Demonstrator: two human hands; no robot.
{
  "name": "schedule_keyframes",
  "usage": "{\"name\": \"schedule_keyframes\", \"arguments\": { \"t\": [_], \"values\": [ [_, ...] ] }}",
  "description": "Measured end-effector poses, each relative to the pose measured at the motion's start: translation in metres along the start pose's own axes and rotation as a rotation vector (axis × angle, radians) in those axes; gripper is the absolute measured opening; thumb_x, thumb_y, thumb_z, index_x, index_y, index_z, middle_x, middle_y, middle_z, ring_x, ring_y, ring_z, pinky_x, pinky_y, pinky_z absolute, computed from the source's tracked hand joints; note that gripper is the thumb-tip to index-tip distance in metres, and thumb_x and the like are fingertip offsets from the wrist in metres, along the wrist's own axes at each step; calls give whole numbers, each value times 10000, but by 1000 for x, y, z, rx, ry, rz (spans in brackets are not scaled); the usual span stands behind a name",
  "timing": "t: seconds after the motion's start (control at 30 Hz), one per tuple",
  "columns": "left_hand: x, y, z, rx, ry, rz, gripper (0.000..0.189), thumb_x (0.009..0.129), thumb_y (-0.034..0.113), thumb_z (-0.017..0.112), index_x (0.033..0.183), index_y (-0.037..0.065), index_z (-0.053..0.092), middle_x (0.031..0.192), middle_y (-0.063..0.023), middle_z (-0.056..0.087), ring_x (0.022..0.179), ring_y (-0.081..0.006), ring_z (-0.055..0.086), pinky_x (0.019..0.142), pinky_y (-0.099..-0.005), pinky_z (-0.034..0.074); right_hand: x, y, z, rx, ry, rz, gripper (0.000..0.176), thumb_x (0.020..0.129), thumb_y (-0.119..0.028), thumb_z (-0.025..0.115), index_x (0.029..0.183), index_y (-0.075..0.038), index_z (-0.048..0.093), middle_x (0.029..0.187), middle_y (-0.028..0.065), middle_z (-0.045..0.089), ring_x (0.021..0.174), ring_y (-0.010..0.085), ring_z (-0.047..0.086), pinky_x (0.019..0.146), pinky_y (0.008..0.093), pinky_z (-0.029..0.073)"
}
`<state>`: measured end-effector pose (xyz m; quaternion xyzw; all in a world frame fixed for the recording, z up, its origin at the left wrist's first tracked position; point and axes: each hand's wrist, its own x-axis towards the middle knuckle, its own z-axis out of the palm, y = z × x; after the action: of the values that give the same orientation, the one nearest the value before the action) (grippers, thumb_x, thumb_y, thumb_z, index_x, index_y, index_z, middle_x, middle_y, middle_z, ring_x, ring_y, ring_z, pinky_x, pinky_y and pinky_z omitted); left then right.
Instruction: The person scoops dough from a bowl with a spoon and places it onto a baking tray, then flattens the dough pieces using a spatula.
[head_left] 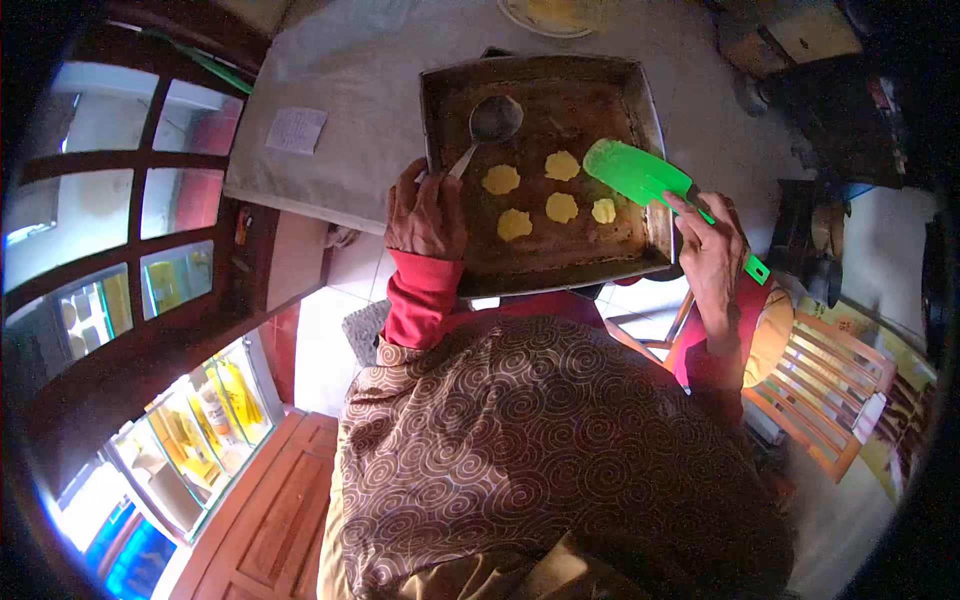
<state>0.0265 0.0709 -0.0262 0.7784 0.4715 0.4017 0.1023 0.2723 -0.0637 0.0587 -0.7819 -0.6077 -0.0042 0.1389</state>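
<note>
A worn square baking pan point(560, 262) lies in front of me with several flat yellow dough pieces point(515, 224) on its browned base. One smaller dough lump point(603, 210) sits at the right end of the lower row. At the pan's left rim, my left hand point(428, 212) is closed around the handle of a metal spoon point(496, 120), whose round bowl is over the pan's upper left. My right hand point(712, 245) grips a green spatula point(640, 172) by its handle, beside the pan's right wall. The spatula's blade, smeared with pale dough at its tip, extends over the pan.
The pan is on a table with a pale cloth point(340, 70). A paper note point(296, 130) lies to the left, and a round plate point(548, 15) is at the far edge. A wooden chair point(820, 390) stands at the right, a paned window point(130, 180) at the left.
</note>
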Motion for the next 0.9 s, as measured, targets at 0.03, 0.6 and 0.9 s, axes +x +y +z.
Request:
{"name": "schedule_keyframes", "arguments": {
  "t": [0.03, 0.6, 0.9],
  "values": [
    [0, 0, 0, 2, -23, 14, 109, 735, 94, 559, 835, 52, 564, 952, -149, 549, 774, -324, 529, 639, -387, 435, 0, 0, -2, -7, 1, 9, 347, 648, 20, 561, 948, -142, 622, 827, 104, 530, 717, 264, 544, 621, 349, 438],
    [8, 21, -29, 17, 26, 246, 80, 803, 62, 481, 793, 8, 539, 858, -155, 582, 826, -311, 562, 610, -360, 465, -112, 163, -17, 546, 2, 682, 235, 768, -182, 547, 955, -47, 591, 690, 31, 573, 586, 80, 495, 557, 219, 399],
    [-32, 143, -57, -194, -224, -54, 104, 784, 76, 494, 754, 7, 565, 626, -99, 567, 542, -214, 535, 504, -315, 429, -205, 210, 49, 162, -201, 681, 163, 736, -218, 562, 829, -85, 565, 713, 135, 567, 700, 313, 570, 610, 411, 430]
  ]
}}
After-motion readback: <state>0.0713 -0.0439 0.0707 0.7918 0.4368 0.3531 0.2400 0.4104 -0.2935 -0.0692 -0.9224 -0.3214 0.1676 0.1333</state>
